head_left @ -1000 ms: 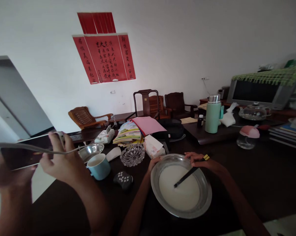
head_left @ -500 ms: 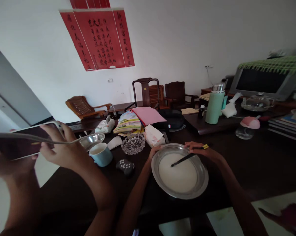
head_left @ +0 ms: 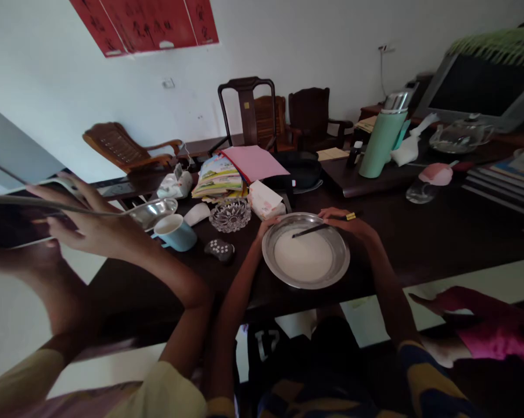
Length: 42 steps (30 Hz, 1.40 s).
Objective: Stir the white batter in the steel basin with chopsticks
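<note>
A shallow steel dish holding white liquid sits on the dark table in front of me. My left hand rests on the dish's far left rim, fingers curled over it. My right hand is at the far right rim, closed on black chopsticks with a yellow band. Their tips reach over the liquid near the far edge.
Another person's hands at the left hold a phone with a cable. On the table are a blue mug, glass ashtray, tissue pack, books and green flask. A pink-clad limb lies at lower right.
The view has tilted down, showing my lap and sleeves. The chopstick tips have moved from the middle of the liquid toward the dish's far rim. Both hands stay on the dish.
</note>
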Motion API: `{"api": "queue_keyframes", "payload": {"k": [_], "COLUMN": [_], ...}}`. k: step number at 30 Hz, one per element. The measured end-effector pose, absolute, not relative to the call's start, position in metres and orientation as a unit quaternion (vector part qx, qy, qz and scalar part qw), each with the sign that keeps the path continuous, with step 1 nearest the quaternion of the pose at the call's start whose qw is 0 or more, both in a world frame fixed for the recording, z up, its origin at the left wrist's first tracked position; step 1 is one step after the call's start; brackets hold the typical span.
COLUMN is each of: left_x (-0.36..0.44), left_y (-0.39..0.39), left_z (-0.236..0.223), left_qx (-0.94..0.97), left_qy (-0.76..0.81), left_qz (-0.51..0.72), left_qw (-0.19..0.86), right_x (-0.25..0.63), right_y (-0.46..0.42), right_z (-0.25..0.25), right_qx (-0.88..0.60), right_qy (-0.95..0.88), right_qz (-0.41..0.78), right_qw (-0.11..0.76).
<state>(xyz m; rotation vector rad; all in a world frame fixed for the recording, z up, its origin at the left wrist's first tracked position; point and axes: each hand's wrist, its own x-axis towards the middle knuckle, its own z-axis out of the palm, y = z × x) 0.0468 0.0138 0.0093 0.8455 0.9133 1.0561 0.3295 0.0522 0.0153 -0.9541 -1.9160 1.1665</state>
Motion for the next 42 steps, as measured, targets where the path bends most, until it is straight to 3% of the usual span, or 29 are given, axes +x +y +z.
{"api": "queue_keyframes", "payload": {"k": [8,15,21,26,32,37,42], "left_x": [0.043,0.042,0.045,0.045,0.046,0.047,0.047], "left_y": [0.032,0.036,0.031,0.031,0.028,0.026,0.03], "left_z": [-0.021,-0.026,-0.018,-0.017,-0.014,-0.012,-0.011], "left_qx": [0.335,0.349,0.351,0.345,0.342,0.337,0.33], "left_qy": [0.378,0.364,0.355,0.371,0.379,0.382,0.389], "left_qz": [0.486,0.479,0.489,0.488,0.479,0.479,0.481], "left_qw": [0.714,0.719,0.715,0.711,0.715,0.715,0.713], "right_x": [0.345,0.338,0.35,0.353,0.342,0.358,0.351], "right_y": [0.044,0.048,0.047,0.049,0.052,0.055,0.049], "right_z": [0.03,0.022,0.027,0.023,0.018,0.02,0.025], "right_qx": [-0.309,-0.37,-0.312,-0.347,-0.359,-0.377,-0.302], "right_qy": [-0.765,-0.729,-0.759,-0.734,-0.751,-0.711,-0.776], "right_qz": [0.473,0.448,0.481,0.457,0.434,0.45,0.465], "right_qw": [0.308,0.362,0.308,0.364,0.346,0.386,0.301]}}
